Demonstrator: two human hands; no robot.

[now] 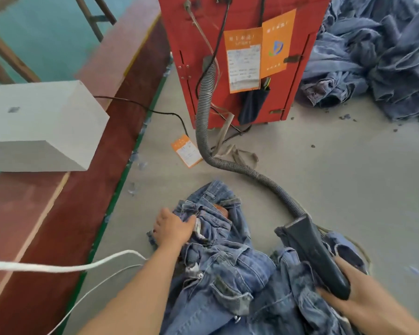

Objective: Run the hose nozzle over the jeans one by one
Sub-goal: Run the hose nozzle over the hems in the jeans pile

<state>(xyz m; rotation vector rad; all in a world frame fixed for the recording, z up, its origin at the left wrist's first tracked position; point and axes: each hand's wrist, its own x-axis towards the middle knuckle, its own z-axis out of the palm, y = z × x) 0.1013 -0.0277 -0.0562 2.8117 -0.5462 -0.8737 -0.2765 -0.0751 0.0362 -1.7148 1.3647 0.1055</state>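
- Left hand [173, 229]: forearm reaches forward, palm down, fingers curled into the bunched waistband of the jeans [224, 257], grasping the denim.
- Right hand [353, 290]: palm turned up, fingers wrapped under the rear end of the black hose nozzle [315, 252], gripping it.
- Hose nozzle: lies across the jeans' right side, its wide mouth pointing away from the person.
- Corrugated hose [205, 110]: runs from the nozzle up to the red cabinet [242, 15] beyond the jeans.
- Orange labels [260, 54] on the cabinet carry print too blurred to read; an orange tag [186, 151] lies at the cabinet's foot.
- Denim pile [377, 56]: right of the cabinet.
- White box [36, 124]: left of the cabinet.
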